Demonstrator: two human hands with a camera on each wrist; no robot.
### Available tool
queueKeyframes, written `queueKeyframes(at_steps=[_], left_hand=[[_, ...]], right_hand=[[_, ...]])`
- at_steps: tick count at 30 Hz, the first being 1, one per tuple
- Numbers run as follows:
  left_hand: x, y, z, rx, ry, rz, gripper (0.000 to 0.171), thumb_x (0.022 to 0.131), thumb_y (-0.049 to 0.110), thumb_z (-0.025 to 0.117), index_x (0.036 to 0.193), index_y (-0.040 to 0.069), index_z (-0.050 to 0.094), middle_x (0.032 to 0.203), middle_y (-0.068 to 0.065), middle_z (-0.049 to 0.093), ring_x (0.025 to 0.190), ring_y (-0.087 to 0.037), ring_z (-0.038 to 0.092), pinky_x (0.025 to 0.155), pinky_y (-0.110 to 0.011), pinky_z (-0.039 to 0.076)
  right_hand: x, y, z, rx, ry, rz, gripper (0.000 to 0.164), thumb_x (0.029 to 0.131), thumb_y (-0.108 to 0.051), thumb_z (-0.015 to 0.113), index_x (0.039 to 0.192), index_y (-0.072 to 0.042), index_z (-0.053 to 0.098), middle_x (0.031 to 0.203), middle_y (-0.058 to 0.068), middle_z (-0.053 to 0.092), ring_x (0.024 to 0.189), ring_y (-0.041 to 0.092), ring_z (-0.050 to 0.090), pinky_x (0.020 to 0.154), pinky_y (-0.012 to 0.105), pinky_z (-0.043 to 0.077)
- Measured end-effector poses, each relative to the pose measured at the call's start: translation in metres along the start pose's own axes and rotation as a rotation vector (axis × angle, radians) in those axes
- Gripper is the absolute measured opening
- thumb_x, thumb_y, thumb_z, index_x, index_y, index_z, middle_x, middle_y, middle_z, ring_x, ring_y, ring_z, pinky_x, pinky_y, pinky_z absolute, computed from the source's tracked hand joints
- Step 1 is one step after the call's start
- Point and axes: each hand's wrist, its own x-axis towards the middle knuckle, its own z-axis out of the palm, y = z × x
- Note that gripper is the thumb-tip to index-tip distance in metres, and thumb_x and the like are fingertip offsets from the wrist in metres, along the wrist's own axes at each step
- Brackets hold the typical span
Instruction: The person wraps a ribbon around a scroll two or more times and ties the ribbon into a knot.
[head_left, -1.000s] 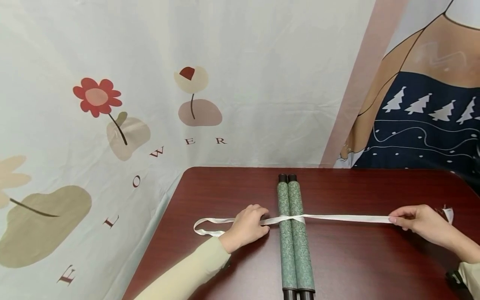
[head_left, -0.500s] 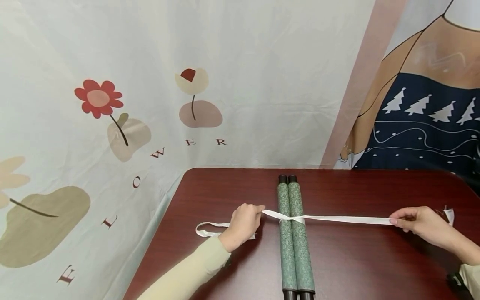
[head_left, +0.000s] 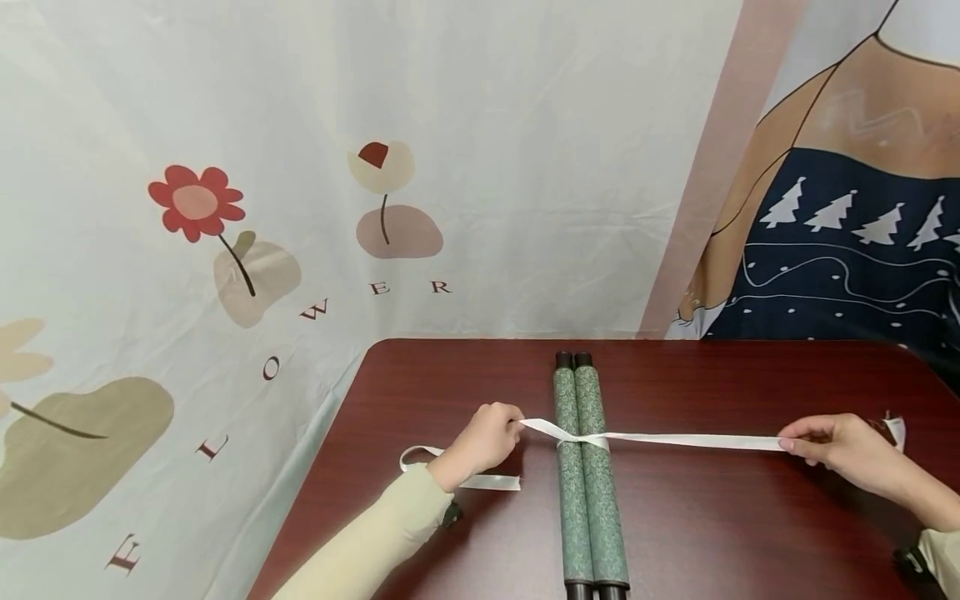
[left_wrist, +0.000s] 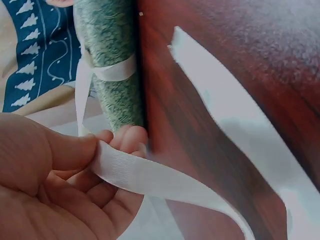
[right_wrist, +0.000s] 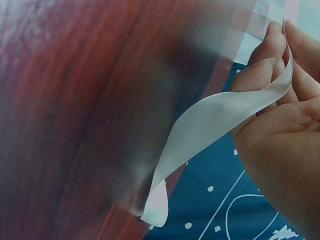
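Here, a bare left hand point(head_left: 482, 440) pinches a flat, shiny white fabric ribbon point(head_left: 690, 440) left of the two slim, green-patterned, black-tipped rolls point(head_left: 597, 483) it loops around; right of the rolls, a bare right hand point(head_left: 847, 450) pinches its other length. Likely light, limp and slippery — best pinched flat, near the rolls.

From your head, one camera looks forward and down, set back above your left grip point(head_left: 480, 442) and right grip point(head_left: 849, 452), taking in the worktop point(head_left: 697, 517) between and beyond them. Your left-wrist camera peers close across the palm, facing the white ribbon point(left_wrist: 135, 175) in that grip and a green roll point(left_wrist: 117, 92) beyond it; the head view shares both. Your right-wrist camera, just as near, faces past its grip toward the navy print point(right_wrist: 205, 205), which all three views share.
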Motion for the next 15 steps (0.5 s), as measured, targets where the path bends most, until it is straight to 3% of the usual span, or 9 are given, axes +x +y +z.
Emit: queueKeyframes(at_steps=[4,9,12,15], left_hand=[[-0.001,-0.003,-0.004,0.022,0.019,0.014,0.014,0.087,0.001,0.058,0.087,0.005,0.071,0.071,0.001,0.066,0.062,-0.010,0.053,0.058,-0.024,0.047],[-0.002,-0.006,-0.001,0.117,0.167,0.061,0.028,0.080,-0.004,0.058,0.096,0.010,0.075,0.087,-0.003,0.073,0.076,-0.011,0.062,0.062,-0.028,0.053],[-0.001,-0.004,0.004,0.088,0.253,0.066,0.035,0.076,-0.007,0.059,0.096,0.016,0.076,0.089,-0.002,0.073,0.078,-0.010,0.063,0.061,-0.028,0.054],[0.002,0.002,0.009,-0.011,0.295,0.056,0.037,0.074,-0.010,0.060,0.096,0.015,0.076,0.092,-0.004,0.073,0.084,-0.010,0.063,0.068,-0.028,0.055]], right_hand=[[0.000,0.000,0.000,0.007,0.002,-0.008,0.020,0.086,-0.023,0.068,0.095,-0.005,0.069,0.064,0.002,0.062,0.058,0.014,0.053,0.049,0.029,0.047],[0.001,0.000,0.002,-0.004,0.009,-0.005,0.019,0.086,-0.023,0.068,0.095,-0.005,0.069,0.064,0.001,0.061,0.058,0.013,0.053,0.048,0.028,0.046],[0.001,-0.001,0.003,-0.014,0.008,0.004,0.020,0.086,-0.023,0.068,0.095,-0.005,0.069,0.065,0.001,0.061,0.058,0.013,0.052,0.048,0.028,0.046],[0.001,-0.001,0.004,-0.021,0.006,0.010,0.021,0.086,-0.023,0.067,0.096,-0.005,0.069,0.065,0.002,0.061,0.058,0.013,0.052,0.049,0.028,0.046]])
